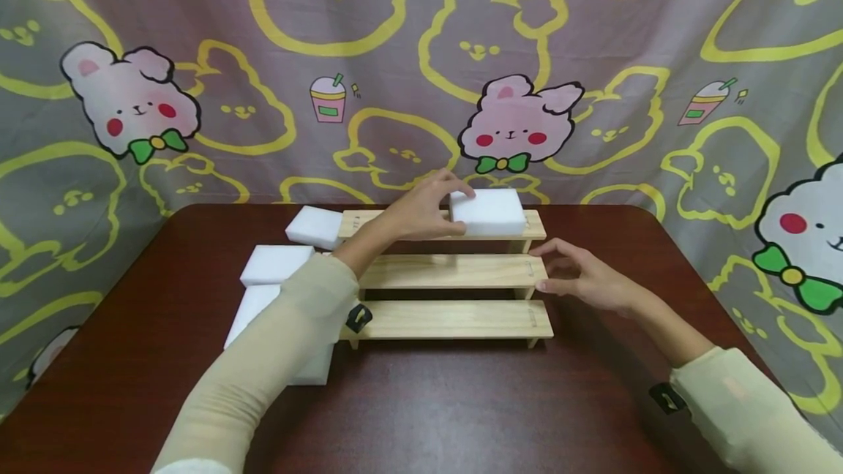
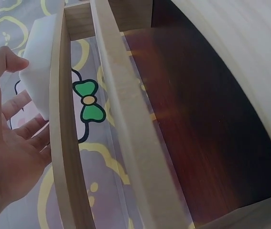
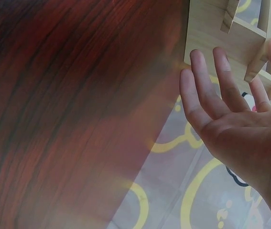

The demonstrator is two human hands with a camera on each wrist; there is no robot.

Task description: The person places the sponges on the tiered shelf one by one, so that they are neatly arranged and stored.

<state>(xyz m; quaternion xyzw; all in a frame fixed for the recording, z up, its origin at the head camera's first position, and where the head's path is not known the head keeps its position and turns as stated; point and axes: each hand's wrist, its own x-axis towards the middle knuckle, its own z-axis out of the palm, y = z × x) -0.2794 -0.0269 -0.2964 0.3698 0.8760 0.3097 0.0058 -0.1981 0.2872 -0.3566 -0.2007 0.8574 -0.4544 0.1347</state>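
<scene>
A white foam block (image 1: pixel 490 211) lies on the top tier at the right end of a three-tier wooden step rack (image 1: pixel 448 320). My left hand (image 1: pixel 424 207) holds this block by its left end, thumb low in front and index finger on the upper edge. In the left wrist view the thumb touches the block (image 2: pixel 42 67), and the other fingers lie along its end. Beside the rack's right side is my right hand (image 1: pixel 589 280), fingers spread and slightly bent, thumb close to the middle tier's end. The right wrist view shows its palm (image 3: pixel 245 133) with nothing held.
Left of the rack, several more white foam blocks (image 1: pixel 276 263) lie on the dark red-brown table (image 1: pixel 428 415), some partly hidden by my left sleeve. A patterned curtain (image 1: pixel 408 79) hangs behind the table's far edge.
</scene>
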